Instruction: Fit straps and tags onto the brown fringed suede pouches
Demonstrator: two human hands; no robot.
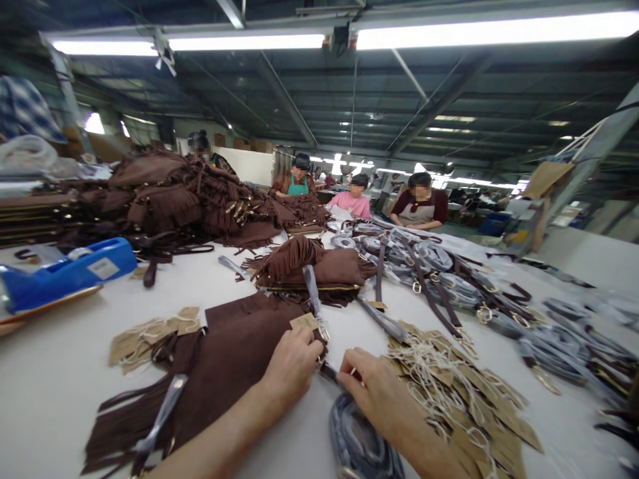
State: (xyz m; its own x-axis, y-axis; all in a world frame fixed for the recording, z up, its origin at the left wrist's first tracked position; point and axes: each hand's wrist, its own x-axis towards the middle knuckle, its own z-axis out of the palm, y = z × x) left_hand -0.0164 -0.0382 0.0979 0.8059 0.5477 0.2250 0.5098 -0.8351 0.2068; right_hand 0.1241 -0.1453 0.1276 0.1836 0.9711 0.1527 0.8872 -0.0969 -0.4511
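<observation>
A dark brown fringed bag [234, 359] lies on the white table in front of me. My left hand [294, 359] is closed at the bag's right edge, by a gold-coloured ring, with a small tan tag [304, 322] just above its fingers. My right hand [367, 382] pinches a short dark strap end [328, 372] that runs toward my left hand. Below my right hand sits a coiled strap in greyish wrapping [357, 432]. What exactly the left fingertips grip is hidden.
Tan tags with white strings [464, 392] are heaped at the right, wrapped straps [429, 259] behind them. A blue tape dispenser [74, 269] stands at the left. Brown bags [170, 193] are piled at the back left. Several people sit beyond the table.
</observation>
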